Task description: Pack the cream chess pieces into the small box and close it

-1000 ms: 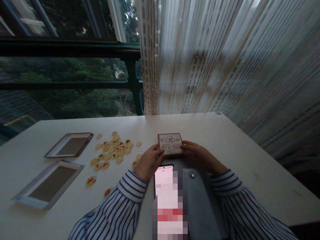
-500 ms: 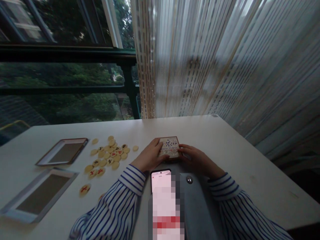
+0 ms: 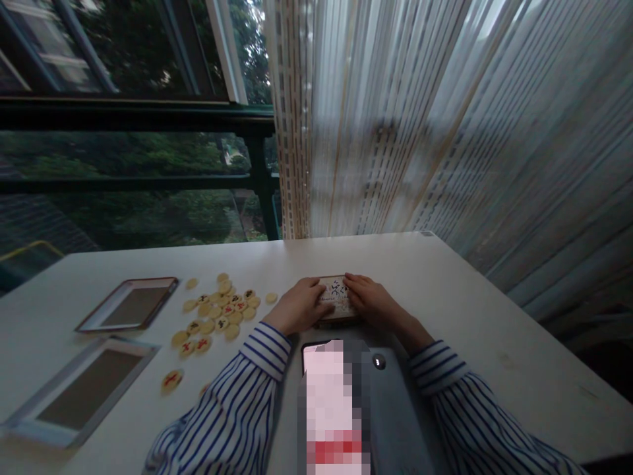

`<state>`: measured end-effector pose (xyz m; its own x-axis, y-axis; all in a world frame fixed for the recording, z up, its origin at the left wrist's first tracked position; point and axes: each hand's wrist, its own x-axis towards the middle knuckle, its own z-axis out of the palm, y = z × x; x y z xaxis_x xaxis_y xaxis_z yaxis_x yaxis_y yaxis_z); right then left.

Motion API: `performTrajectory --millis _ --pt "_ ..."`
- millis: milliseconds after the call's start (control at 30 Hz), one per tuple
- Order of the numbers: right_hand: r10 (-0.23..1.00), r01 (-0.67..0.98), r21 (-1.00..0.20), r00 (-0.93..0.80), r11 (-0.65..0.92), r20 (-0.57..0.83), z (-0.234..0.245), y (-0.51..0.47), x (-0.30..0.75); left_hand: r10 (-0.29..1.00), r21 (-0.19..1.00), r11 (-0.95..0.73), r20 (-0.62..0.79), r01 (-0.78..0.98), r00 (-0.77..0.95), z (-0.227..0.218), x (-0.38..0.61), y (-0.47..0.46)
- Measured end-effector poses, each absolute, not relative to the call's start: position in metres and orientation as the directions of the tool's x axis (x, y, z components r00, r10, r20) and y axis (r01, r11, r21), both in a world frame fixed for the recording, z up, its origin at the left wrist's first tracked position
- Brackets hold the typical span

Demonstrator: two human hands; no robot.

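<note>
A small square box [image 3: 335, 295] with black brush lettering on its pale top lies on the white table [image 3: 465, 310], straight ahead of me. My left hand [image 3: 299, 306] rests curled over its left part. My right hand [image 3: 370, 300] covers its right part, fingers bent over the top. Both hands press on the box, and only a strip of the lid shows between them. To the left lie several round pale game discs [image 3: 221, 310] with red or black marks.
Two shallow box halves lie at the left: a brown-edged one [image 3: 127, 304] and a white-edged one [image 3: 79, 390]. A lit phone [image 3: 326, 376] and a grey case [image 3: 395, 409] sit just before me. A striped curtain [image 3: 445, 119] and a dark window stand behind the table.
Both hands have slid from the box's near edge up onto its top and closer together, now covering most of the lid. The view has shifted slightly.
</note>
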<state>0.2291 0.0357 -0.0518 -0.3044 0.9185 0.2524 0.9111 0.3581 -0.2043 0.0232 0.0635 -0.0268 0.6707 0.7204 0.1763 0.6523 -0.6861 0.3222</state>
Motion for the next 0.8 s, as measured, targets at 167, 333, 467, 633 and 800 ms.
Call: performTrajectory --millis 167,333,467,633,800 --pt "0.937 0.919 -0.224 -0.281 0.325 0.207 -0.05 0.033 0.229 0.769 0.355 -0.637 0.227 0.684 0.598 -0.028 0.029 0.07" --pt "0.939 0.914 -0.254 -0.264 0.316 0.22 -0.051 0.032 0.228 0.896 0.468 -0.442 0.198 0.765 0.397 -0.031 0.026 0.07" --pt "0.94 0.9 -0.344 -0.163 0.266 0.3 -0.048 0.027 0.228 0.943 0.5 -0.321 0.091 0.804 0.319 -0.028 0.021 0.071" --pt "0.965 0.844 -0.53 0.07 0.078 0.254 -0.04 0.011 0.226 0.936 0.526 -0.295 -0.01 0.798 0.352 -0.019 0.017 0.07" --pt "0.983 0.832 -0.546 0.003 0.099 0.182 -0.038 0.005 0.221 0.911 0.574 -0.31 -0.047 0.758 0.409 -0.016 0.012 0.063"
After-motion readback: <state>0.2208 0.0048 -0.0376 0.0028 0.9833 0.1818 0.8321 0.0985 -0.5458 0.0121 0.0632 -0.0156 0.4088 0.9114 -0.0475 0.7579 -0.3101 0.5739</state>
